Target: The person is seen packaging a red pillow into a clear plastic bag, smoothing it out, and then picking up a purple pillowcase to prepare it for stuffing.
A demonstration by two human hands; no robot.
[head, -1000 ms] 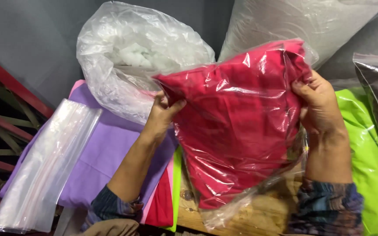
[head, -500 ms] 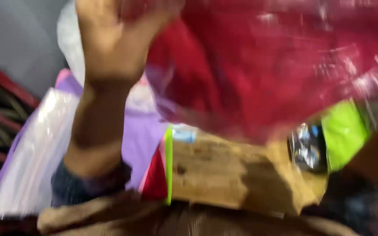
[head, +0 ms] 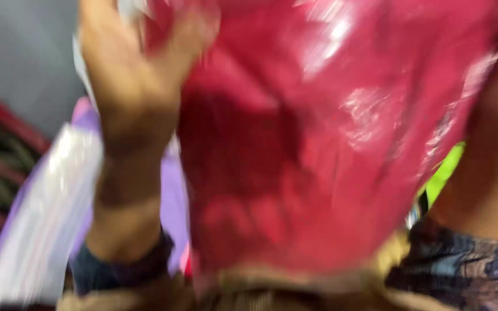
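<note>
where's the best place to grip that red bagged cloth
By its two side edges, one hand from each side, probably. The red bagged cloth is a wide, flat, floppy packet in slippery film, so it would likely sag from one edge. The left hand is at its left edge now; the frame is blurred.

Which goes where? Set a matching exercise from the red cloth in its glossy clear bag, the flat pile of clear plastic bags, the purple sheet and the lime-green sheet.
1 red cloth in glossy clear bag
2 flat pile of clear plastic bags
3 purple sheet
4 lime-green sheet

A far left
B peeking out at right
C raised, filling the middle
D between pile and red bag

Pairs: 1-C, 2-A, 3-D, 4-B
</note>
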